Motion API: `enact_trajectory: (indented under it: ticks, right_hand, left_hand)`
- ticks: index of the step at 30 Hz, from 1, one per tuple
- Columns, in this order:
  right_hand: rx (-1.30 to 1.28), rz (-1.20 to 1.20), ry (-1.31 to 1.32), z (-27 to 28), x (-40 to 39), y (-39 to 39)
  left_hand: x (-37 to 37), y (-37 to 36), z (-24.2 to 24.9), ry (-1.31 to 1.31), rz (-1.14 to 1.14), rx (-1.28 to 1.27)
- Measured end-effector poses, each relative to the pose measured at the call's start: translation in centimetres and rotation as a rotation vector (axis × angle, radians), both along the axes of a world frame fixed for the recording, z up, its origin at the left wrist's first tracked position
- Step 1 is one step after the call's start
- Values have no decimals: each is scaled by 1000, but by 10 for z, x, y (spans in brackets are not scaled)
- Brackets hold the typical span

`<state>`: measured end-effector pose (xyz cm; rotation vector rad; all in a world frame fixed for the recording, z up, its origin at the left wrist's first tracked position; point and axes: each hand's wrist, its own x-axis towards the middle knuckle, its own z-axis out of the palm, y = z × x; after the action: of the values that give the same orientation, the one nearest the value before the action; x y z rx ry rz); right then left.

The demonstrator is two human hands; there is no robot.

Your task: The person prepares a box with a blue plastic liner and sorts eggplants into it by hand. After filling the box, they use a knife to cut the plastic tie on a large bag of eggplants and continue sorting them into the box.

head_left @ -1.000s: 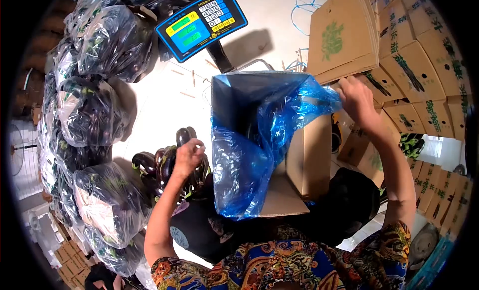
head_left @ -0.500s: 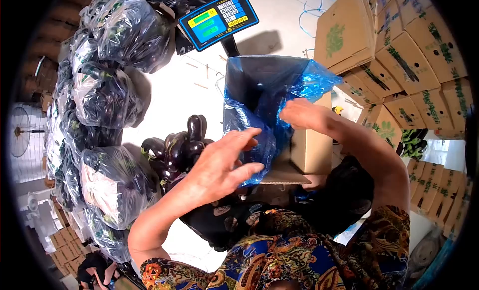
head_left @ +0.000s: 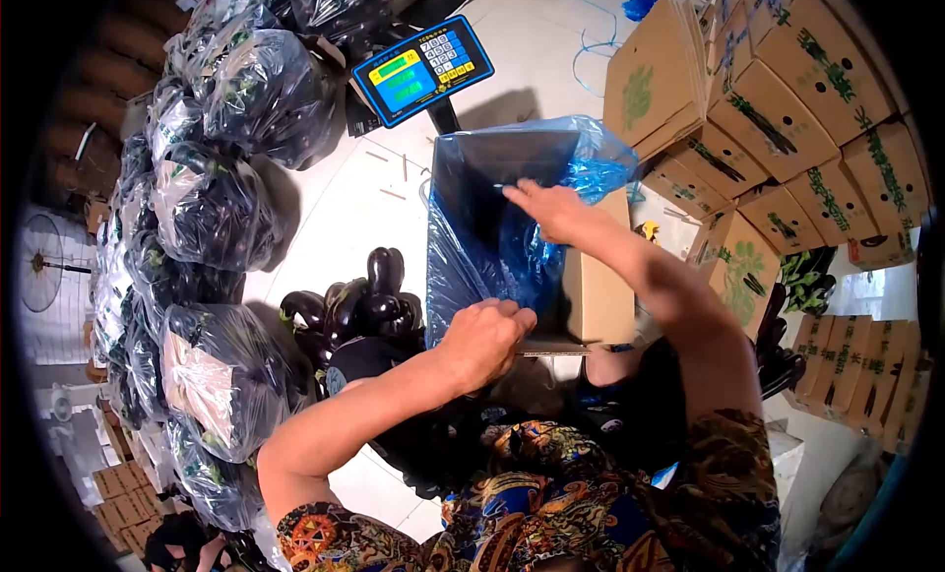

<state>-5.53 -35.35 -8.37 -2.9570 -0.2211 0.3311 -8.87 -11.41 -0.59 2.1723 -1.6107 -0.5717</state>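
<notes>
A cardboard box [head_left: 602, 301] stands open in front of me, with a thin blue plastic bag [head_left: 463, 247] spread inside it and over its left and far walls. My left hand [head_left: 484, 341] is closed on the bag's near edge at the box's front left corner; its fingertips are partly hidden. My right hand [head_left: 553, 213] reaches over the box from the right, fingers stretched out to the left and touching the bag's bunched part. Dark purple eggplants [head_left: 345, 301] lie in a pile left of the box.
A scale display [head_left: 423, 70] on a post stands behind the box. Clear bags of eggplants [head_left: 231, 370] line the left side. Stacked cartons [head_left: 787, 109] and flat cardboard [head_left: 650, 70] rise at the right. Another person [head_left: 182, 542] is at the lower left.
My left hand has gone from spread fingers to closed at the bag's near edge. My right hand has moved left with fingers extending. The bag now covers more of the left and far walls.
</notes>
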Motion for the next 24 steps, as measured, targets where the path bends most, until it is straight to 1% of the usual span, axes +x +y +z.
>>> enact_trajectory:
  ticks: [1,2,4,5,7,8,10,12,15,18,19,20,21,22,24]
  right_hand:
    - [-14,54,37,-7,7,1]
    - [-81,85,176,-15,11,4]
    - [-169,170,194,-26,7,-2]
    - [-120,132,145,-14,3,-4]
    - [-19,38,55,17,-18,-15]
    - [56,79,-70,35,-32,-25]
    - [89,83,-168,80,-58,-33]
    - [143,118,-266,117,-90,-38]
    - [95,13,-157,143,-140,-38]
    - [405,-345,-9,185,-186,-13]
    - [334,-371,22,180,-198,-13]
    - [262,-397,54,167,-211,-19]
    - [189,-422,86,152,-221,-25]
    - [126,-373,95,136,-228,-30]
    - [2,-271,114,100,-232,-39]
  left_hand:
    - [-1,3,5,73,28,-123]
    - [-1,6,10,86,45,-164]
    - [-3,13,18,120,83,-242]
    - [-3,15,15,116,119,-361]
    - [-10,20,24,339,294,-362]
    - [-12,22,31,451,377,-361]
    - [-17,25,36,560,504,-303]
    - [-21,29,36,634,527,-259]
    - [-33,38,29,662,509,-246]
    - [-44,53,23,722,383,-133]
    - [-47,58,9,692,233,-120]
    - [-52,64,-8,569,44,-189]
    - [-59,68,-21,531,-13,-69]
    - [-65,67,-26,491,-68,49]
    - [-77,58,-29,301,-122,230]
